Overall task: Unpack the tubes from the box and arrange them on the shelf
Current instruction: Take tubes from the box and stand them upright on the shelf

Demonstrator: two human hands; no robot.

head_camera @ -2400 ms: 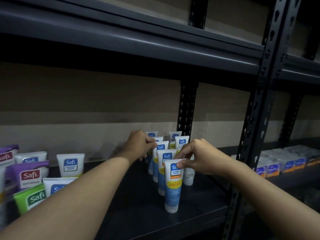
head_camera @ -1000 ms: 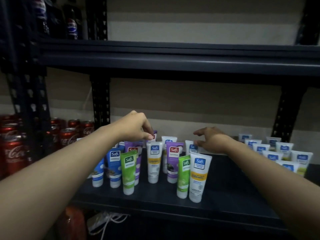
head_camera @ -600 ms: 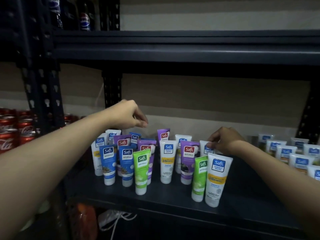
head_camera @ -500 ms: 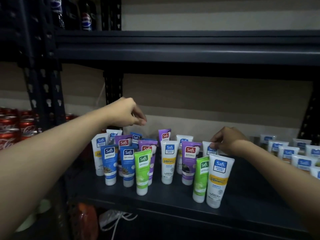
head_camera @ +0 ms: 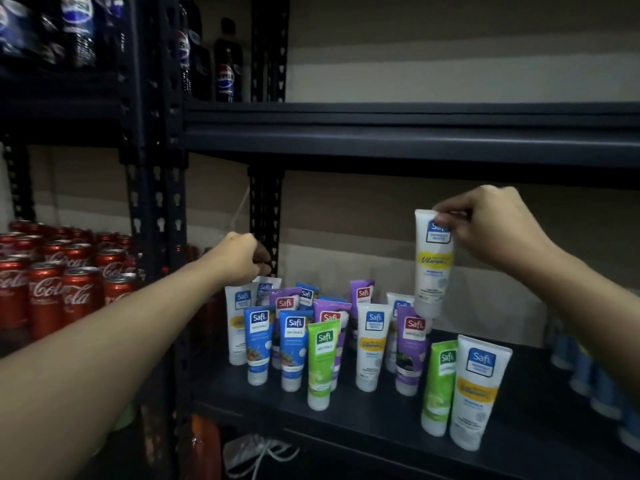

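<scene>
**A:** What changed in the last 0.5 s?

**B:** The right hand (head_camera: 491,230) was down at the back of the tubes (head_camera: 370,341), well right of the post (head_camera: 265,220). Now it is up, and 1 white tube (head_camera: 433,268) has come up with it.

**A:** How is it held?

**B:** Thumb and fingertips pinch the flat crimped top. The tube hangs cap-down in the air, clear of the shelf (head_camera: 381,420). Its cap is just above the tops of the standing tubes, well right of the post.

**A:** And the left hand (head_camera: 242,258)?

**B:** It has dropped. It was hovering above the group. Now it sits just in front of the lower post, fingers curled over the rear tubes nearest it. I cannot tell whether it grasps 1 or only touches, because the knuckles hide the fingertips.

**A:** What does that mean for the job?

**B:** No box is in sight, so I judge this stretch to be arranging, not unpacking. The group right of the post is mixed white, blue, purple and green, all upright on their caps. The lifted tube probably still needs a spot beside its own kind.

**A:** Any risk?

**B:** The tubes stand close together, so a low carry could topple some. The cans (head_camera: 48,292) left of the post and the bottles (head_camera: 225,71) above it are well out of the way.
</scene>
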